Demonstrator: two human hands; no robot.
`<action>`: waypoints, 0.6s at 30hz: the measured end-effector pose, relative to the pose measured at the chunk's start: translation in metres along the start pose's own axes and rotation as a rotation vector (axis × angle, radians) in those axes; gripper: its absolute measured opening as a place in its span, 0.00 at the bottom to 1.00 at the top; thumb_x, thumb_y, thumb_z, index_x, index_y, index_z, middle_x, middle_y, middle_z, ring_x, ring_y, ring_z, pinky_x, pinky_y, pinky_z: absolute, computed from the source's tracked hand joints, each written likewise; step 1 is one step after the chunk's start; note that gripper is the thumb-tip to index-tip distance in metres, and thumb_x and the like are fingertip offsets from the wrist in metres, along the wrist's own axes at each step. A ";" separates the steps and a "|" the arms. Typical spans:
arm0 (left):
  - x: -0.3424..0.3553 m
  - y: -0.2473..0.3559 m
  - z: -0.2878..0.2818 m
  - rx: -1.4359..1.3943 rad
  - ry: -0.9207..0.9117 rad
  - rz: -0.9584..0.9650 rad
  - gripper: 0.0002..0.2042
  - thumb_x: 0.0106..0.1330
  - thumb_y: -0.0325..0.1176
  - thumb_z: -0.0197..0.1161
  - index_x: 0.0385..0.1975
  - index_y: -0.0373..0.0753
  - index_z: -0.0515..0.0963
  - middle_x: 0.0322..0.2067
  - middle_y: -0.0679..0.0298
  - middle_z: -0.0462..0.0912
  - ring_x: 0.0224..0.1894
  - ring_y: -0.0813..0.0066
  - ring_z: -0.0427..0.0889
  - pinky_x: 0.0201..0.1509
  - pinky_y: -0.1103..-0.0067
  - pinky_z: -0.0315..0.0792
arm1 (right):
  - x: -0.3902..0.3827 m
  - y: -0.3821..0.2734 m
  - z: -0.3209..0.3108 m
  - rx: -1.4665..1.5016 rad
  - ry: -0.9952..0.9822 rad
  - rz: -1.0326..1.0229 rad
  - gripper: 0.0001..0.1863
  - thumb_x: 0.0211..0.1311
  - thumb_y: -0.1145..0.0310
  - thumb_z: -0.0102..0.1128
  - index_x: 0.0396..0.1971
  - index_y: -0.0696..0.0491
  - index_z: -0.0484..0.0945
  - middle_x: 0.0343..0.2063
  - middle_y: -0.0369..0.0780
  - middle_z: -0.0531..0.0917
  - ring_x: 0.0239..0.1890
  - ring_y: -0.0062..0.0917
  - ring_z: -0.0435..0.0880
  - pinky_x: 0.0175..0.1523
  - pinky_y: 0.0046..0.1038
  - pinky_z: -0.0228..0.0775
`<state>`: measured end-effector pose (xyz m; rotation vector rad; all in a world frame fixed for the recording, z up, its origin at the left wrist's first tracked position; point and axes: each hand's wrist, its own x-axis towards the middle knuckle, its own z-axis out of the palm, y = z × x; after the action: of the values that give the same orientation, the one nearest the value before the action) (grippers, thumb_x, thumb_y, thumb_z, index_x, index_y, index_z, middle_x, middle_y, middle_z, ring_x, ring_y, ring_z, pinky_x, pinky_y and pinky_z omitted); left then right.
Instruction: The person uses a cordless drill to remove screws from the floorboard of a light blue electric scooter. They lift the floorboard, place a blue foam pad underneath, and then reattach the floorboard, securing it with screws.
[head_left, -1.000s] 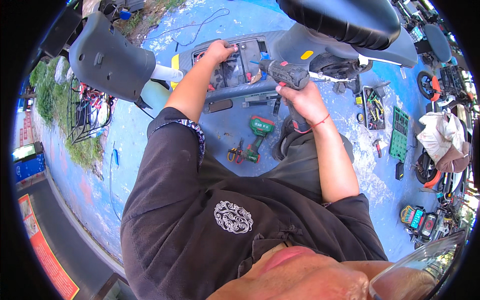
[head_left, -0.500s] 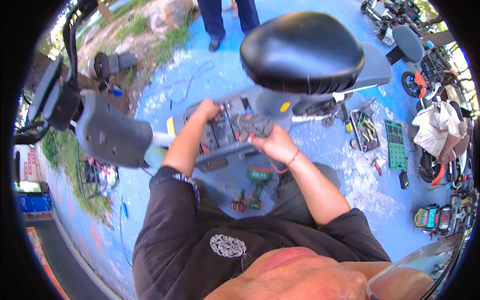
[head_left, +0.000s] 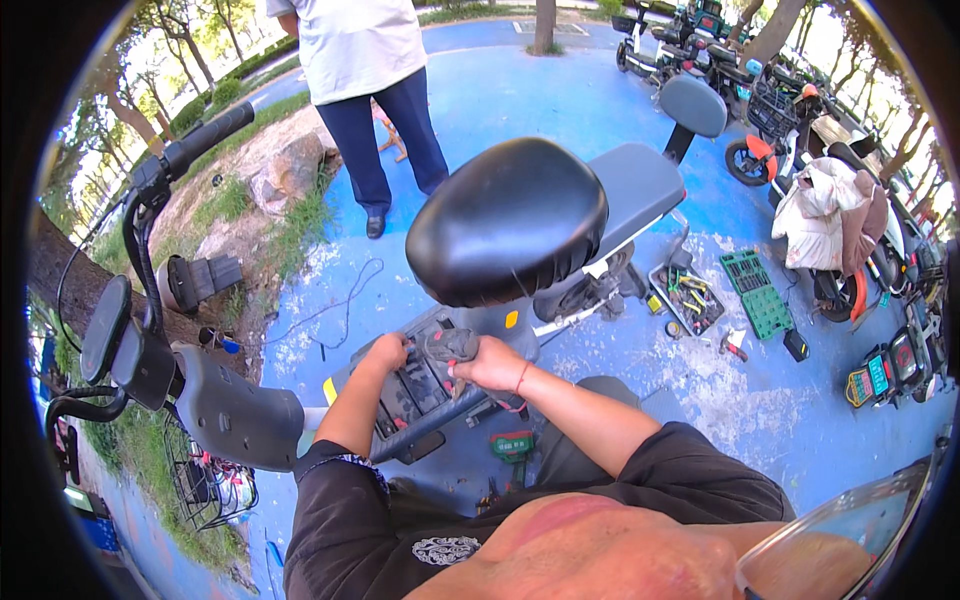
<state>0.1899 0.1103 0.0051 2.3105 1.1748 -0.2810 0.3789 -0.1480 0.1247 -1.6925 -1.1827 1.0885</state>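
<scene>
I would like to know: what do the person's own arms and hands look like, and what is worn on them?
The left hand and right hand wear no gloves. The left sleeve and right sleeve are dark and short; a patterned trim edges the left one. A thin red cord circles the right wrist.

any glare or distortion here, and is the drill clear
Head view: white glare behind trees at upper right, soft sheen on the black saddle, fisheye curving toward a dark rim; the power drill is recognisable, but its tip is hard to make out.
</scene>
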 end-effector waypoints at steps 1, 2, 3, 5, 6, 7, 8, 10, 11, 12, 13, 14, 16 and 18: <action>0.001 0.000 -0.003 -0.002 -0.033 0.006 0.18 0.72 0.47 0.63 0.42 0.37 0.86 0.29 0.48 0.87 0.32 0.53 0.88 0.40 0.62 0.81 | -0.001 -0.001 0.001 0.000 0.014 -0.021 0.20 0.54 0.58 0.74 0.42 0.55 0.87 0.33 0.43 0.89 0.37 0.32 0.87 0.49 0.34 0.77; 0.001 0.003 0.000 -0.005 -0.064 0.011 0.18 0.72 0.47 0.63 0.42 0.37 0.86 0.27 0.50 0.87 0.29 0.56 0.88 0.37 0.64 0.81 | -0.002 0.000 0.001 0.000 0.027 -0.042 0.19 0.55 0.60 0.74 0.43 0.55 0.87 0.32 0.40 0.89 0.36 0.27 0.86 0.49 0.32 0.77; 0.003 0.008 -0.001 -0.004 -0.090 0.021 0.18 0.72 0.47 0.63 0.41 0.37 0.86 0.26 0.52 0.87 0.26 0.59 0.88 0.35 0.65 0.81 | -0.001 0.004 -0.003 0.012 0.011 -0.024 0.20 0.56 0.59 0.73 0.44 0.55 0.86 0.32 0.39 0.89 0.35 0.27 0.86 0.48 0.32 0.77; 0.010 -0.004 0.001 -0.080 -0.144 -0.074 0.18 0.73 0.48 0.61 0.38 0.37 0.86 0.23 0.58 0.88 0.23 0.65 0.86 0.33 0.68 0.81 | 0.000 0.003 -0.001 0.002 0.104 -0.253 0.19 0.56 0.60 0.74 0.43 0.55 0.86 0.30 0.39 0.88 0.33 0.25 0.85 0.45 0.31 0.77; 0.012 -0.011 0.002 -0.011 -0.142 -0.019 0.19 0.73 0.49 0.60 0.35 0.37 0.87 0.21 0.59 0.87 0.23 0.66 0.86 0.33 0.68 0.80 | 0.002 0.003 -0.003 0.042 0.032 -0.132 0.17 0.56 0.61 0.74 0.42 0.55 0.86 0.29 0.38 0.88 0.31 0.23 0.85 0.42 0.30 0.77; 0.014 -0.007 0.006 -0.010 -0.134 -0.014 0.21 0.73 0.50 0.59 0.29 0.38 0.87 0.20 0.59 0.86 0.22 0.67 0.85 0.34 0.68 0.80 | 0.001 0.006 -0.005 0.026 0.055 -0.107 0.16 0.57 0.62 0.74 0.41 0.55 0.86 0.29 0.37 0.87 0.30 0.23 0.84 0.41 0.30 0.77; 0.018 -0.024 0.003 0.056 -0.143 -0.054 0.22 0.73 0.50 0.59 0.25 0.38 0.86 0.19 0.60 0.86 0.21 0.68 0.83 0.31 0.68 0.78 | 0.004 -0.001 0.000 0.025 0.059 -0.101 0.15 0.57 0.63 0.74 0.40 0.56 0.86 0.29 0.37 0.87 0.30 0.22 0.84 0.40 0.29 0.77; 0.023 0.009 0.002 -0.022 -0.260 -0.211 0.24 0.73 0.51 0.59 0.21 0.40 0.86 0.17 0.60 0.84 0.19 0.69 0.80 0.26 0.68 0.73 | 0.005 0.007 -0.011 0.019 0.049 0.006 0.15 0.58 0.64 0.73 0.40 0.57 0.86 0.29 0.37 0.87 0.29 0.22 0.84 0.40 0.29 0.77; 0.031 0.009 0.010 -0.087 -0.290 -0.259 0.23 0.73 0.50 0.59 0.21 0.41 0.85 0.18 0.61 0.84 0.18 0.70 0.78 0.25 0.69 0.71 | 0.006 0.010 -0.014 0.017 0.047 0.061 0.14 0.58 0.64 0.73 0.40 0.58 0.86 0.29 0.37 0.87 0.29 0.22 0.84 0.40 0.29 0.77; 0.036 -0.004 0.012 -0.152 -0.297 -0.325 0.22 0.74 0.49 0.58 0.21 0.42 0.84 0.18 0.61 0.84 0.17 0.71 0.75 0.23 0.69 0.68 | 0.010 0.009 -0.010 0.063 0.043 0.046 0.14 0.58 0.65 0.73 0.39 0.59 0.86 0.29 0.37 0.87 0.29 0.22 0.84 0.39 0.29 0.77; 0.041 -0.015 0.010 -0.220 -0.305 -0.391 0.21 0.74 0.48 0.58 0.21 0.43 0.83 0.19 0.61 0.84 0.15 0.72 0.73 0.22 0.69 0.66 | 0.014 0.010 -0.003 0.109 0.036 0.032 0.13 0.58 0.66 0.73 0.39 0.59 0.86 0.29 0.36 0.87 0.29 0.22 0.84 0.39 0.29 0.77; 0.048 -0.015 0.008 -0.272 -0.363 -0.396 0.20 0.75 0.47 0.57 0.22 0.44 0.83 0.19 0.62 0.84 0.15 0.73 0.71 0.21 0.70 0.65 | 0.017 0.011 -0.003 0.148 0.039 0.031 0.13 0.58 0.67 0.73 0.38 0.60 0.86 0.28 0.36 0.87 0.29 0.22 0.84 0.39 0.29 0.77; 0.052 -0.016 0.011 -0.371 -0.502 -0.421 0.18 0.76 0.45 0.55 0.24 0.45 0.81 0.21 0.63 0.85 0.13 0.75 0.67 0.20 0.71 0.62 | 0.012 0.005 -0.005 0.162 0.049 0.015 0.12 0.59 0.69 0.73 0.38 0.59 0.86 0.29 0.36 0.87 0.29 0.22 0.83 0.37 0.28 0.76; 0.057 -0.014 0.014 -0.369 -0.549 -0.452 0.16 0.77 0.44 0.54 0.27 0.45 0.80 0.22 0.62 0.85 0.13 0.76 0.64 0.19 0.71 0.59 | 0.008 0.006 -0.007 0.172 0.030 0.041 0.11 0.59 0.69 0.73 0.39 0.59 0.86 0.30 0.37 0.87 0.29 0.22 0.83 0.37 0.29 0.77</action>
<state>0.2142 0.1488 -0.0351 1.4971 1.3030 -0.7382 0.3884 -0.1430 0.1196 -1.6006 -1.0100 1.1514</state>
